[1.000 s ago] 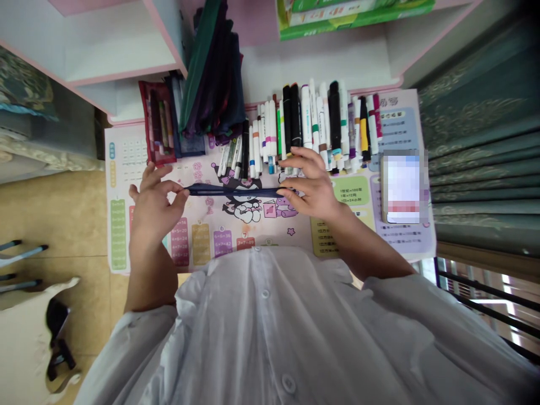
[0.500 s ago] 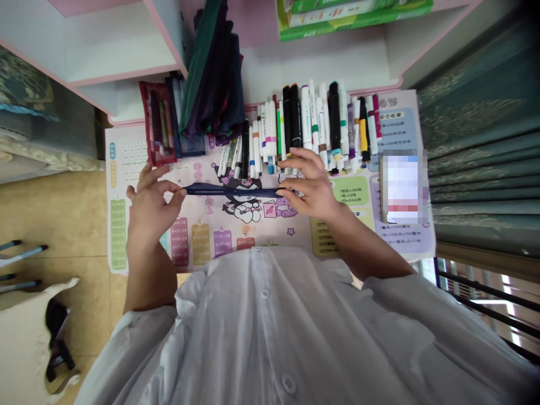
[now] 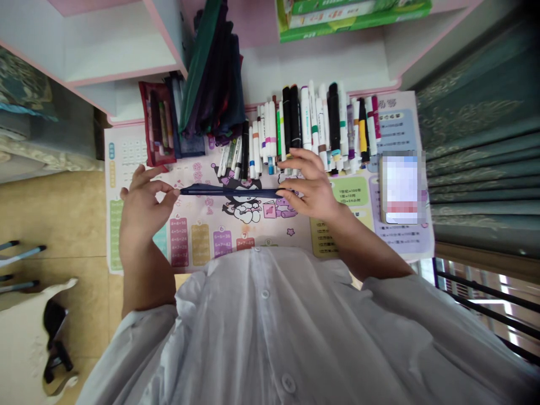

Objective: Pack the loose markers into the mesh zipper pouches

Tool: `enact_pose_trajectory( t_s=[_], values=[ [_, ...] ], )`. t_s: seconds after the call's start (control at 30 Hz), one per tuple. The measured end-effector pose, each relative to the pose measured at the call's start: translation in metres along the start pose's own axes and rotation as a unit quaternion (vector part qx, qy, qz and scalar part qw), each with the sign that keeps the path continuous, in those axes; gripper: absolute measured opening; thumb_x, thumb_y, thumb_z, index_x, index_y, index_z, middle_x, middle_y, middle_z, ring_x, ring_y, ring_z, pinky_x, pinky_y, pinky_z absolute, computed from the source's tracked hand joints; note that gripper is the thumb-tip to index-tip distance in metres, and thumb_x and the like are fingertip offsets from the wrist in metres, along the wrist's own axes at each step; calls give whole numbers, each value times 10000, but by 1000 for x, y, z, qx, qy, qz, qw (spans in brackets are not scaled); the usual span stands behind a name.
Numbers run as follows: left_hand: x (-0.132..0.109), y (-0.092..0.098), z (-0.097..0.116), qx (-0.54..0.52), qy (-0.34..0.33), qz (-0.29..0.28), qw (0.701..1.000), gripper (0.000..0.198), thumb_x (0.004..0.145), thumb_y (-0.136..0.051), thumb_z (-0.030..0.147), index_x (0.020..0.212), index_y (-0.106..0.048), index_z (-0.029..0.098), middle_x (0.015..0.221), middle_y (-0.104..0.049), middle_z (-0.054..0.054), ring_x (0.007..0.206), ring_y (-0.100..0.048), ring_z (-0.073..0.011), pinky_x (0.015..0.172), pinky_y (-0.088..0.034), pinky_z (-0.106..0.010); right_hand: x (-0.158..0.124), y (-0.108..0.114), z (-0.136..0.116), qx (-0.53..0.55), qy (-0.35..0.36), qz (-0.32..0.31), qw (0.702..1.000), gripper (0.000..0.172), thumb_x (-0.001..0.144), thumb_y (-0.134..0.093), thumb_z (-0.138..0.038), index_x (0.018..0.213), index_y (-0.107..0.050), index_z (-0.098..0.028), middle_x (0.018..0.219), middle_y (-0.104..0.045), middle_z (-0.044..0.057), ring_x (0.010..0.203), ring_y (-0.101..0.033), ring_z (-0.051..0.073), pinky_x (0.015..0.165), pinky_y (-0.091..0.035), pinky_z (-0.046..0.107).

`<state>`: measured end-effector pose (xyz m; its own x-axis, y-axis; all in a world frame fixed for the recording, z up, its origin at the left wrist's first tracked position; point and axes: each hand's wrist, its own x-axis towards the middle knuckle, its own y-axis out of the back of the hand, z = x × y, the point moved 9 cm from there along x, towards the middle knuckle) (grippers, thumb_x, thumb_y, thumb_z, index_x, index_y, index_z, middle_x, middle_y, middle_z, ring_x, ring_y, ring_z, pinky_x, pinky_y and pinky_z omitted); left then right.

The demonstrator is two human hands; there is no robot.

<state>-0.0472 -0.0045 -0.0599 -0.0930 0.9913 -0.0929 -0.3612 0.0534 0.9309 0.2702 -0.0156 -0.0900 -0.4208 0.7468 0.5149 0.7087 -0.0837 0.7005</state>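
Grip status: the right hand (image 3: 310,188) is clenched in a pinch on the right end of a narrow dark-navy fabric strip (image 3: 228,192), with the thumb below the strip and the fingers above it. The left hand (image 3: 145,211) is at the opposite end, with its curled fingertips (image 3: 174,194) touching the strip's left end; whether that hand is gripping firmly cannot be determined from this view.

Item position: the strip is held horizontally, in line between both hands, over a pale pink laminated multiplication chart (image 3: 202,250) printed with a cartoon figure. Contact between strip and chart cannot be determined.

Adjacent items: a dense row of white and black double-ended markers (image 3: 312,121) lies just beyond the right hand. To the left of the row are a dark-red pen pouch (image 3: 156,124) and a stack of dark folded fabric pouches (image 3: 213,73). A pixelated rectangular object (image 3: 400,188) rests on the chart's right side. A white shelf unit with pink edging (image 3: 126,70) stands beyond the chart, and a green-patterned curtain (image 3: 481,140) hangs to the right.
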Motion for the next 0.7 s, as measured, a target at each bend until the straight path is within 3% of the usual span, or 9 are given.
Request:
enact_pose_trajectory(
  t_s=[0.27,0.47,0.57,0.7],
  values=[
    [3,-3,-12,-12,-1,-2,1000,106,831,-658,267,773,-653,179,1407,-585,-107,1467,-349,-282,1176,-260,-615,1,-1,-1,5,-1,-8,1000,338,926,-542,-503,745,-704,-268,1219,-656,-8,1330,-456,320,1071,-413,531],
    [-2,3,-6,-13,-32,4,999,113,841,-647,284,772,-645,195,1410,-584,-82,1464,-348,-314,1138,-248,-685,0,-1,1,20,-13,-4,1000,301,915,-566,-496,765,-710,-278,1210,-659,-5,1334,-462,318,1074,-420,548],
    [-6,9,3,0,-54,0,999,142,869,-638,362,836,-674,229,1421,-571,-57,1464,-337,-338,1113,-210,-730,3,5,-4,24,-3,21,999,301,925,-556,-497,782,-714,-285,1175,-664,2,1311,-491,297,1071,-447,540],
    [-15,11,34,11,-142,-27,989,206,865,-632,441,935,-729,273,1409,-573,-55,1442,-367,-347,1156,-207,-656,11,13,-20,29,25,36,999,232,934,-571,-449,842,-716,-293,1178,-654,15,1308,-500,280,1069,-468,529]
  ],
)
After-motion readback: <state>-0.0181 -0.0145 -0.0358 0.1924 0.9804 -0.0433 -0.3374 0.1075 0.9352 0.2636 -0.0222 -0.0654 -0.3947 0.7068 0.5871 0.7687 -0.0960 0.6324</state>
